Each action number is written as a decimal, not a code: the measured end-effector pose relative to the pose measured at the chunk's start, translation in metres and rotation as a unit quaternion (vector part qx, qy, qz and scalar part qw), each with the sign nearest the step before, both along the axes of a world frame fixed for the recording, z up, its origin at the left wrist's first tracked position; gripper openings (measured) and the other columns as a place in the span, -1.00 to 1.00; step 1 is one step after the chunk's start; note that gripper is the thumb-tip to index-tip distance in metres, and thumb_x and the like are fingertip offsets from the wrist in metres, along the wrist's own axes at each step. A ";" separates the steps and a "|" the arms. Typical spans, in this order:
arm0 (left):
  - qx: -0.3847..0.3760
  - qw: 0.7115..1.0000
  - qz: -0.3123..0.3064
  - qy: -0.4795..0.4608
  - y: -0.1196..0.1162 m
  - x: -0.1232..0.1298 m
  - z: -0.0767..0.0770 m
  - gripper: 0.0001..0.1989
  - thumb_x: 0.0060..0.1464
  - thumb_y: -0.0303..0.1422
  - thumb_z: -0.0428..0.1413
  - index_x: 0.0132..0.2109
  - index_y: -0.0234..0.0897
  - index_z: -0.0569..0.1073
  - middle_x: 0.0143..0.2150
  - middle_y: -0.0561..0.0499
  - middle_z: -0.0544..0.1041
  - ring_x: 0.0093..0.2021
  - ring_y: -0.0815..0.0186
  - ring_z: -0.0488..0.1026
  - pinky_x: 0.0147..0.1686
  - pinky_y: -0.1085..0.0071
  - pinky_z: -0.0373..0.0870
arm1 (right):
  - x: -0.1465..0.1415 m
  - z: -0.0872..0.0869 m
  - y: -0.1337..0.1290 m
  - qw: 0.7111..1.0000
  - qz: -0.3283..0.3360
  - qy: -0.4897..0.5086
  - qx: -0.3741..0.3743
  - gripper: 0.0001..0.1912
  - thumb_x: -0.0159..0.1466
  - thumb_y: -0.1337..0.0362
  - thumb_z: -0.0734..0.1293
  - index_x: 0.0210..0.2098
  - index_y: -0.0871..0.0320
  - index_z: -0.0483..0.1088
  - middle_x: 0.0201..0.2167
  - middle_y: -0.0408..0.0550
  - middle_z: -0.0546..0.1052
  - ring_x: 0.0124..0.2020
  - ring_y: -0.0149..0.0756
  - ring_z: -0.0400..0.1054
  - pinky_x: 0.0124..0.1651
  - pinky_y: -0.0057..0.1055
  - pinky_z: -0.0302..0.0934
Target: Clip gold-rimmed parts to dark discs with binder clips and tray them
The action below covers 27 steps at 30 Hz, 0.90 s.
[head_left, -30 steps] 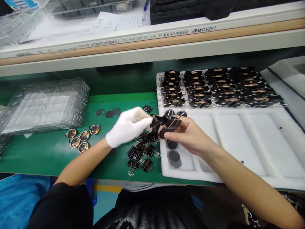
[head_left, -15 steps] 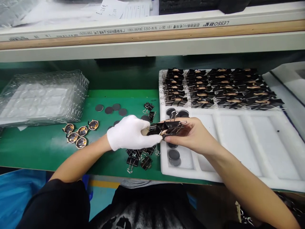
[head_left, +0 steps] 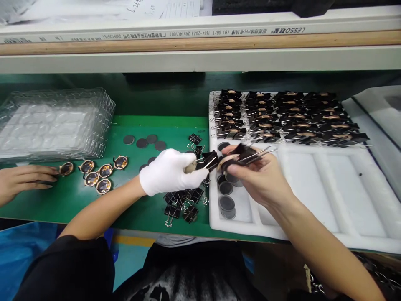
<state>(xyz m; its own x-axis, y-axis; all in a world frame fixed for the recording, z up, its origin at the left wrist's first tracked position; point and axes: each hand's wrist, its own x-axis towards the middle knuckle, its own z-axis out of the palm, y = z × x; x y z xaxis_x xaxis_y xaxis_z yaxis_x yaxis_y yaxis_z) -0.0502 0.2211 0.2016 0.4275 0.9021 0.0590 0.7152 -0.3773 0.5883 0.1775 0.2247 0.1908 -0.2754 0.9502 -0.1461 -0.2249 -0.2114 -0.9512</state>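
My left hand, in a white glove, pinches a black binder clip by its wire handles. Right beside it, my bare right hand grips a round gold-rimmed piece with a black binder clip clamped on it. The two clips are close together over the left edge of the white foam tray. Beneath my hands lies a pile of loose binder clips on the green table. Dark round discs sit in the tray's left compartment.
Clipped pieces fill the tray's back in rows. Several round gold-rimmed pieces with amber faces lie at left, near another person's hand. Grey discs and stacked clear plastic trays stand farther back. A shelf edge overhangs.
My right hand has drawn slightly right with the round piece and its clip, apart from the clip in my left. Another person's hand and one more round piece have appeared at left.
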 end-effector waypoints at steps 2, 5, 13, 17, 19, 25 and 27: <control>-0.058 0.997 -0.002 -0.050 0.000 -0.001 0.002 -0.54 0.17 -0.11 0.07 -0.56 -0.22 0.10 -0.65 0.18 0.13 -0.58 0.47 0.06 -0.54 0.45 0.02 | -0.005 0.001 -0.001 0.997 -0.060 0.046 -0.019 -0.72 0.04 0.14 0.64 -0.32 0.00 0.56 -0.27 -0.15 0.64 -0.26 -0.29 0.53 -0.07 -0.24 0.49; -0.152 0.983 -0.006 -0.103 -0.001 -0.001 0.003 -0.55 0.22 -0.09 0.06 -0.52 -0.23 0.15 -0.61 0.18 0.18 -0.57 0.48 0.07 -0.57 0.48 0.03 | -0.010 0.000 0.000 0.993 -0.076 0.062 -0.062 -0.69 0.05 0.07 0.63 -0.36 0.02 0.50 -0.31 -0.17 0.62 -0.26 -0.29 0.51 -0.05 -0.22 0.48; -0.226 0.967 -0.023 -0.116 -0.006 0.000 0.001 -0.55 0.26 -0.08 0.05 -0.49 -0.23 0.16 -0.57 0.17 0.18 -0.55 0.48 0.08 -0.58 0.49 0.05 | 0.002 -0.007 0.009 0.996 -0.084 -0.022 -0.011 -0.61 -0.02 0.11 0.67 -0.31 0.05 0.52 -0.29 -0.11 0.65 -0.24 -0.20 0.56 -0.09 -0.21 0.49; -0.213 0.969 -0.021 -0.122 -0.011 0.003 0.002 -0.54 0.27 -0.08 0.04 -0.50 -0.24 0.15 -0.56 0.17 0.18 -0.54 0.47 0.08 -0.56 0.48 0.06 | 0.007 -0.009 0.010 0.997 -0.060 -0.037 0.006 -0.63 -0.02 0.12 0.67 -0.30 0.05 0.55 -0.27 -0.09 0.67 -0.25 -0.19 0.58 -0.11 -0.21 0.50; -0.202 0.972 -0.016 -0.119 -0.012 0.005 0.001 -0.54 0.27 -0.09 0.04 -0.50 -0.24 0.15 -0.57 0.18 0.16 -0.54 0.47 0.07 -0.56 0.48 0.04 | 0.006 -0.011 0.010 0.997 -0.061 -0.039 0.012 -0.64 -0.03 0.12 0.67 -0.32 0.06 0.55 -0.29 -0.09 0.67 -0.27 -0.20 0.58 -0.13 -0.23 0.50; -0.199 0.972 -0.014 -0.121 -0.014 0.006 -0.002 -0.53 0.28 -0.09 0.04 -0.50 -0.25 0.13 -0.55 0.18 0.14 -0.52 0.48 0.07 -0.54 0.49 0.03 | -0.001 -0.012 0.008 0.997 -0.066 -0.038 -0.011 -0.58 -0.11 0.12 0.70 -0.35 0.08 0.54 -0.32 -0.08 0.67 -0.27 -0.19 0.57 -0.13 -0.23 0.50; -0.201 0.972 -0.015 -0.120 -0.014 0.006 -0.002 -0.53 0.28 -0.09 0.03 -0.50 -0.25 0.14 -0.55 0.18 0.15 -0.52 0.48 0.07 -0.55 0.49 0.03 | -0.002 -0.011 0.007 0.997 -0.067 -0.022 -0.030 -0.57 -0.13 0.12 0.70 -0.37 0.09 0.53 -0.35 -0.10 0.66 -0.31 -0.23 0.55 -0.15 -0.26 0.49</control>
